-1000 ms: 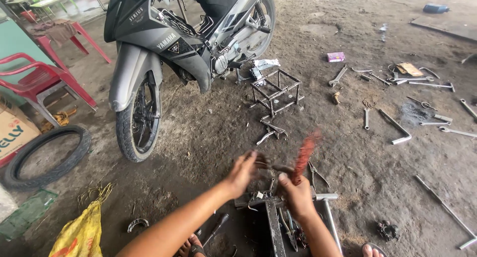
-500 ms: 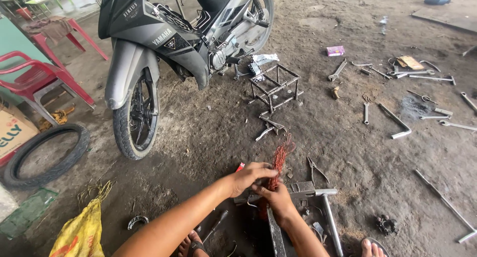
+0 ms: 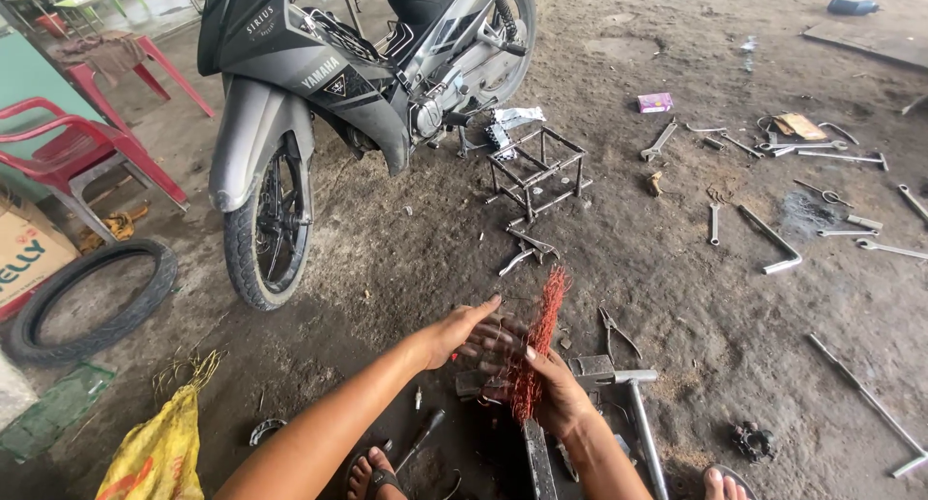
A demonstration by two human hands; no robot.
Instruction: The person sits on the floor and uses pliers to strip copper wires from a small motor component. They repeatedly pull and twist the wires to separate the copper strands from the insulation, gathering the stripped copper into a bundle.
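Note:
My right hand [image 3: 559, 394] grips a bundle of thin reddish copper wire [image 3: 541, 338] that stands up out of the fist. My left hand [image 3: 466, 328] is stretched out flat beside it, fingers apart, its fingertips close to the wire strands. Under the hands, on the dirt floor, lie a hammer [image 3: 628, 396], a dark metal bar [image 3: 537, 459] and a pair of pliers [image 3: 613, 332]. My sandalled foot [image 3: 375, 477] shows at the bottom.
A grey motorcycle [image 3: 319, 94] stands ahead beside a small metal frame stand [image 3: 537, 170]. Wrenches and other tools [image 3: 773, 237] lie scattered at right. At left are a loose tyre [image 3: 89, 305], red plastic chairs [image 3: 68, 150] and a yellow sack [image 3: 164, 450].
The wire bundle was held high a second ago, then came down low between both hands. Now it stands upright again in the right hand, and the left hand has opened off it.

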